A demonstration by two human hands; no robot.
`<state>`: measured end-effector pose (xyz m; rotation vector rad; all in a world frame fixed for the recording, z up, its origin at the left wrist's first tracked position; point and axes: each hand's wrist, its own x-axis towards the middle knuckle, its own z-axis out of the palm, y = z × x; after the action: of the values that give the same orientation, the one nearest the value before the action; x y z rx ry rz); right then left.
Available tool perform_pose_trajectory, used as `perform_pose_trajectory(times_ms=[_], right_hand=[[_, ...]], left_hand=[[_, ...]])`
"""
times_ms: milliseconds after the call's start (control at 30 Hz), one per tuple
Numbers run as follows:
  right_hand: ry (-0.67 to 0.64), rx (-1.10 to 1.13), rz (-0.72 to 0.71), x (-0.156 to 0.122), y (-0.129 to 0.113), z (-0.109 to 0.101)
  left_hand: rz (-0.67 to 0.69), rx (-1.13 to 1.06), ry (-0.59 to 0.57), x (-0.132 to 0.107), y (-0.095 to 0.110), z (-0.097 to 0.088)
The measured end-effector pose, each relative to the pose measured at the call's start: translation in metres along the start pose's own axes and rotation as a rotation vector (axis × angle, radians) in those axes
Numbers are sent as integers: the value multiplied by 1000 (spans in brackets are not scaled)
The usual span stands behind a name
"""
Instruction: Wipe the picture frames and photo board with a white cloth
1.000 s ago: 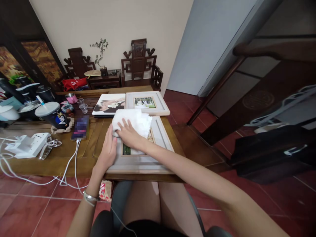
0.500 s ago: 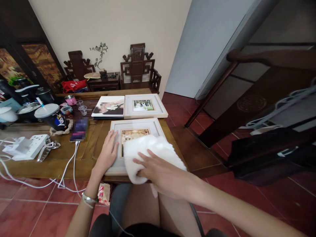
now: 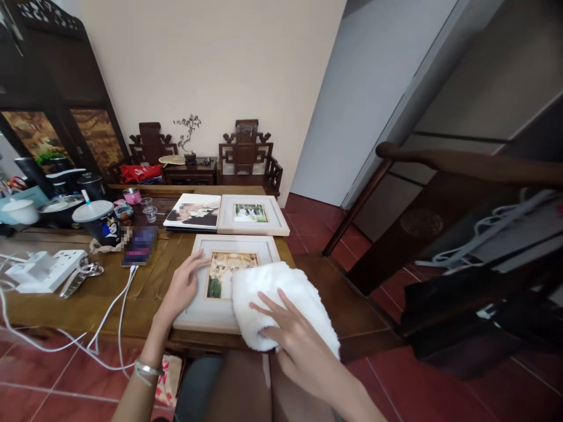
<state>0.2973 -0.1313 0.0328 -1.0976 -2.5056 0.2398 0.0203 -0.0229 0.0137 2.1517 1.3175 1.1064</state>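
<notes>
A picture frame (image 3: 219, 278) with a pale wood border and a light mat lies flat on the wooden table, close to its front edge. My left hand (image 3: 182, 287) rests flat along the frame's left side, fingers stretched toward the far end. Over the frame's right part lies a fluffy white cloth (image 3: 310, 299), which hides that side and the lower right corner. My right hand (image 3: 290, 334) presses on the cloth with its fingers spread on top, the thumb side tucked into a fold. Part of the cloth hangs past the table edge toward my lap.
Behind lie another framed picture (image 3: 250, 214) and a photo book (image 3: 193, 210). On the left are a phone (image 3: 139, 246) on a white cable, a power strip (image 3: 55, 271), keys (image 3: 82, 275) and a lidded cup (image 3: 99, 221). A wooden chair (image 3: 422, 217) stands right.
My head view has tilted up. The cloth and my right hand have slid right across the frame, uncovering more of its picture. My left hand stays on the left side.
</notes>
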Motion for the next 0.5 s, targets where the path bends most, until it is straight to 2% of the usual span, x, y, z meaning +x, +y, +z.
perform_pose_trajectory(times_ms=[200, 367, 500], right_hand=[[162, -41, -31, -6, 2, 13], [346, -40, -70, -7, -1, 26], [462, -21, -42, -8, -5, 32]], left_hand=[[-45, -244, 15, -17, 1, -10], [-72, -191, 2, -28, 3, -10], [-86, -194, 18, -28, 4, -8]])
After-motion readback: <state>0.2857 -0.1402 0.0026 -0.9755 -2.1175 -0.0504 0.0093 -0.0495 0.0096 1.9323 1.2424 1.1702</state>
